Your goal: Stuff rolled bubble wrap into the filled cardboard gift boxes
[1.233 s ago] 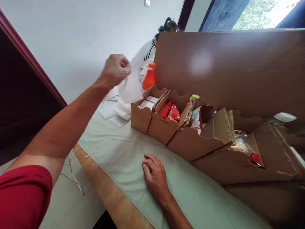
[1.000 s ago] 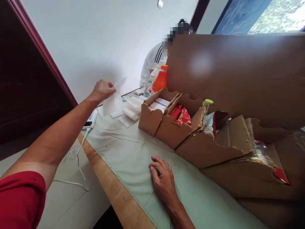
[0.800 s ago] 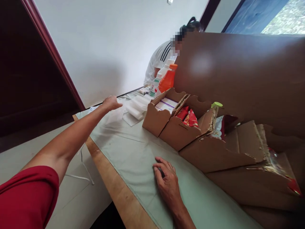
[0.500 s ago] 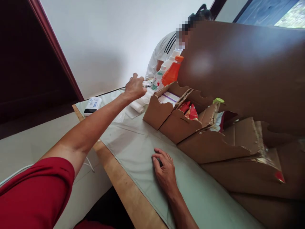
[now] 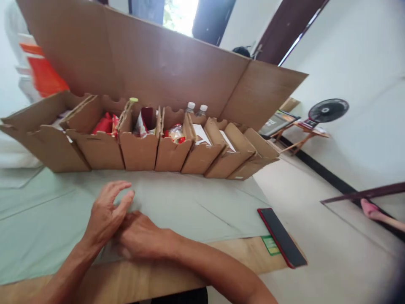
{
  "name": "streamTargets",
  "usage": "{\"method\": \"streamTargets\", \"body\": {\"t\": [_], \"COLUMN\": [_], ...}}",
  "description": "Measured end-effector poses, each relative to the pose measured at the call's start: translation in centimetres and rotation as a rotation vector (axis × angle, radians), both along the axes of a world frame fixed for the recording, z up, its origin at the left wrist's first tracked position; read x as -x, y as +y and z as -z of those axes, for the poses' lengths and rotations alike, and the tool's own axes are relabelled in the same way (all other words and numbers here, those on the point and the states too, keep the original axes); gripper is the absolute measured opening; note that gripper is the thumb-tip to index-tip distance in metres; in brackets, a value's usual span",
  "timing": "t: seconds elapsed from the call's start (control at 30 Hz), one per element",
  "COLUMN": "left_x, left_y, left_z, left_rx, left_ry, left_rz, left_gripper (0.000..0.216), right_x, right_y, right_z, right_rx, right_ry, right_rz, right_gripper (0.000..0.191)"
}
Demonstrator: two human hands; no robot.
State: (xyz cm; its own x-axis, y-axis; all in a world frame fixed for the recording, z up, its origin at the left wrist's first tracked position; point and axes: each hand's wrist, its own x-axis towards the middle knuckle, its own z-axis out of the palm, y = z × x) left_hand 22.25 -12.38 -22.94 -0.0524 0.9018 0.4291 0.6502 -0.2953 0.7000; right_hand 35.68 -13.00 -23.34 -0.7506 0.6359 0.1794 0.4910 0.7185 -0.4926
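Note:
My left hand (image 5: 106, 213) rests on the pale green cloth (image 5: 196, 202) near the table's front edge, fingers apart and slightly curled, holding nothing. My right hand (image 5: 142, 236) lies palm down on the cloth just beside it, its fingertips partly hidden under my left fingers. Whether anything lies under it cannot be seen. Behind both hands stands a row of several open cardboard boxes (image 5: 139, 152) with red snack packets (image 5: 106, 124) and other packets inside.
A tall cardboard flap (image 5: 158, 71) rises behind the boxes, with two bottle caps (image 5: 190, 105) before it. A blurred orange bottle (image 5: 44, 76) stands at the far left. A dark phone (image 5: 281, 236) lies on the table's right corner. A fan (image 5: 327, 110) stands on the floor.
The view has swung to the right. My left hand has come back from the far end of the table to lie beside my right hand near the front edge.

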Motion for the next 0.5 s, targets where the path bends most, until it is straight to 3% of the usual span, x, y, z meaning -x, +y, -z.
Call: {"method": "streamTargets", "body": {"t": [0.07,0.1,0.2,0.3,0.33,0.43,0.5], "left_x": [0.6,0.9,1.4,1.4,1.3,1.2,1.3], "left_y": [0.4,0.6,0.9,1.0,1.0,1.1,1.2], "left_z": [2.4,3.4,5.0,5.3,5.4,5.4,5.5], "left_rx": [0.037,0.046,0.049,0.033,0.022,-0.005,-0.018], "left_ry": [0.085,0.125,0.199,0.224,0.23,0.254,0.267], "left_rz": [0.079,0.096,0.094,0.074,0.073,0.084,0.083], "left_gripper": [0.031,0.031,0.032,0.032,0.032,0.031,0.03], "right_x": [-5.5,-8.8,-19.6,-29.6,-32.2,-37.3,-38.6], "right_y": [-1.3,-1.6,-1.0,1.3,2.3,5.6,7.4], "right_z": [-1.0,-1.9,-5.5,-9.7,-10.7,-12.4,-12.5], "right_rx": [-0.083,-0.075,-0.116,-0.37,-0.452,-0.552,-0.507], "right_ry": [-0.079,-0.07,0.011,0.058,0.01,-0.27,-0.427], "right_rz": [-0.183,-0.128,0.333,0.873,0.993,1.139,1.107], "right_gripper": [0.012,0.012,0.02,0.025,0.031,0.054,0.048]}}
